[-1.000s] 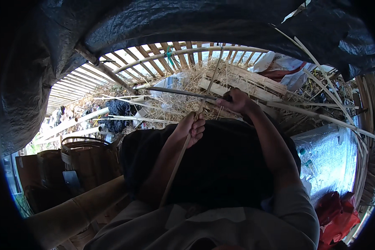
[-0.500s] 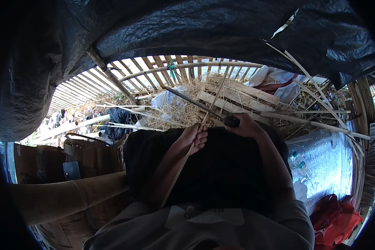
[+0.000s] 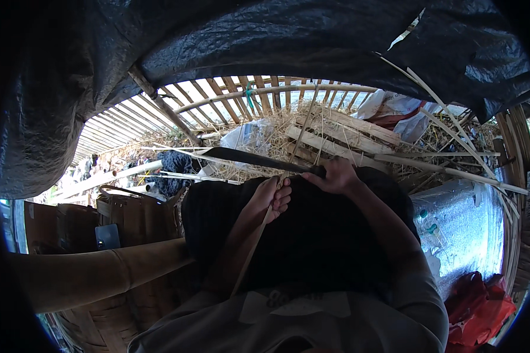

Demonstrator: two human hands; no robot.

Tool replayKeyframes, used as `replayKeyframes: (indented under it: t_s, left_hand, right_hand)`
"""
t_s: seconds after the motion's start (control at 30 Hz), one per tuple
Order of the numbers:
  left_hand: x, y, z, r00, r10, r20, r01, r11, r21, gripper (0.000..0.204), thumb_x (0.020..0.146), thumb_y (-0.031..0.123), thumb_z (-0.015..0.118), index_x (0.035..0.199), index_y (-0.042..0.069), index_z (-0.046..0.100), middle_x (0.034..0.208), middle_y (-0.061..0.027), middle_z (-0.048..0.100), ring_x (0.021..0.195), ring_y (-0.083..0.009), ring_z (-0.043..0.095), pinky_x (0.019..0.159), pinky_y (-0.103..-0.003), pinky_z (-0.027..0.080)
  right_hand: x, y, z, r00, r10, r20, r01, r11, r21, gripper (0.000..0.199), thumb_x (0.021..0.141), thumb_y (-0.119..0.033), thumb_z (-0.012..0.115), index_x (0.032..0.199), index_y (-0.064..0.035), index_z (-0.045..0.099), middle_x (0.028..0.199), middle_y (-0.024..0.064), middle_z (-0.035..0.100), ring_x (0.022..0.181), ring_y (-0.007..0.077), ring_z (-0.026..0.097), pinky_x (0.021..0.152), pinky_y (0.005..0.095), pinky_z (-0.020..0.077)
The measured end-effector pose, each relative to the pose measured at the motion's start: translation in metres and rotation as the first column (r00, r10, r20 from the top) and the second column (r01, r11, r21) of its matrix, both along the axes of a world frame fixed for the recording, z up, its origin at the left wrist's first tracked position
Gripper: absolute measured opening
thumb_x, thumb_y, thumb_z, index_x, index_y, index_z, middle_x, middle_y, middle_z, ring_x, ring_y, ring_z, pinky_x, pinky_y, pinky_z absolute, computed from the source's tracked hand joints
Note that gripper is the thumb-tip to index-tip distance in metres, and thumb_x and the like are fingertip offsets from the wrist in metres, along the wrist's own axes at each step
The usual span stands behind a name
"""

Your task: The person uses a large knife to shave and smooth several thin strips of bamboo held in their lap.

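Observation:
My left hand (image 3: 271, 196) is closed around a long, thin bamboo strip (image 3: 252, 247). One end of the strip runs down toward my body, and the other slants up past the hand toward the straw. In my right hand (image 3: 338, 175) is the dark handle of a machete (image 3: 250, 158). Its long blade points left and lies across the strip just beyond my left fist. Whether the edge touches the strip is hard to make out. Both hands are over my dark-clothed lap.
Pale split bamboo slats (image 3: 341, 146) lie on straw ahead. A slatted bamboo fence (image 3: 218, 101) curves behind them. Black plastic sheeting (image 3: 265, 44) hangs overhead. A thick bamboo pole (image 3: 109, 272) and woven baskets (image 3: 136, 220) are at left; a silvery sheet (image 3: 462, 229) and red plastic bag (image 3: 480, 312) at right.
My right hand has come closer to the left, and the machete blade has swung lower, showing more of its flat side. My left hand keeps its hold on the bamboo strip.

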State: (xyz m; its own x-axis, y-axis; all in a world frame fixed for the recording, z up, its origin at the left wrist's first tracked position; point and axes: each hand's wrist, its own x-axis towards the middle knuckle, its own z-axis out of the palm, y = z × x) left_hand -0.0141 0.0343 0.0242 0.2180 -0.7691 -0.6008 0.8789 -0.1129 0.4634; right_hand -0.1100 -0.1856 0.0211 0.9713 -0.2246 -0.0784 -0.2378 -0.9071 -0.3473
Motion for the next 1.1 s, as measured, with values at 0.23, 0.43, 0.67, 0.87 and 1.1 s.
replayKeyframes:
  t_s: [0.23, 0.43, 0.67, 0.87, 1.1]
  left_hand:
    - [0.003, -0.008, -0.003, 0.999, -0.026, 0.040, 0.024, 0.998, 0.055, 0.024, 0.104, 0.031, 0.036, 0.089, 0.016, 0.048, 0.053, 0.0093, 0.031, 0.040, -0.0048, 0.028, 0.041, -0.022, 0.025]
    - [0.004, -0.009, 0.000, 0.999, -0.020, -0.031, 0.021, 0.999, 0.044, 0.026, 0.104, 0.031, 0.034, 0.087, 0.016, 0.047, 0.053, 0.0088, 0.031, 0.040, -0.0053, 0.029, 0.042, -0.022, 0.024]
    - [0.007, -0.008, -0.005, 0.999, -0.041, 0.031, 0.037, 0.992, 0.117, 0.027, 0.105, 0.034, 0.035, 0.088, 0.015, 0.047, 0.053, 0.0079, 0.032, 0.040, -0.0045, 0.029, 0.040, -0.022, 0.024]
    - [0.007, -0.016, -0.011, 0.997, -0.038, 0.060, 0.029, 0.988, 0.149, 0.028, 0.105, 0.032, 0.033, 0.088, 0.014, 0.047, 0.054, 0.0072, 0.032, 0.041, -0.0045, 0.028, 0.039, -0.022, 0.022]
    - [0.009, -0.020, -0.015, 0.998, -0.025, 0.060, 0.016, 0.989, 0.145, 0.030, 0.106, 0.031, 0.032, 0.088, 0.013, 0.047, 0.054, 0.0067, 0.033, 0.041, -0.0047, 0.027, 0.040, -0.022, 0.022]
  right_hand:
    - [0.013, -0.022, -0.014, 0.991, -0.133, -0.031, 0.135, 0.989, 0.057, 0.069, 0.082, -0.070, 0.061, 0.081, -0.0017, 0.071, 0.075, 0.0198, 0.068, 0.083, 0.0360, 0.070, 0.080, 0.0445, 0.0561]
    - [0.023, -0.033, -0.021, 0.994, -0.104, -0.024, 0.105, 0.991, 0.077, 0.075, 0.082, -0.074, 0.057, 0.079, -0.0012, 0.072, 0.074, 0.0212, 0.068, 0.078, 0.0361, 0.070, 0.076, 0.0424, 0.0566]
    - [0.032, -0.022, -0.022, 0.992, 0.013, -0.128, 0.006, 0.990, 0.144, 0.077, 0.080, -0.078, 0.056, 0.081, -0.0022, 0.071, 0.079, 0.0206, 0.069, 0.085, 0.0379, 0.070, 0.083, 0.0454, 0.0544]
    - [0.035, -0.040, -0.038, 0.993, 0.074, -0.088, -0.063, 0.990, 0.125, 0.070, 0.080, -0.072, 0.061, 0.076, -0.0031, 0.070, 0.071, 0.0202, 0.066, 0.078, 0.0376, 0.068, 0.078, 0.0456, 0.0540]
    - [0.036, -0.045, -0.040, 0.994, 0.106, -0.008, -0.104, 0.987, 0.125, 0.065, 0.081, -0.067, 0.064, 0.083, -0.0017, 0.071, 0.068, 0.0194, 0.065, 0.073, 0.0368, 0.067, 0.074, 0.0450, 0.0536]
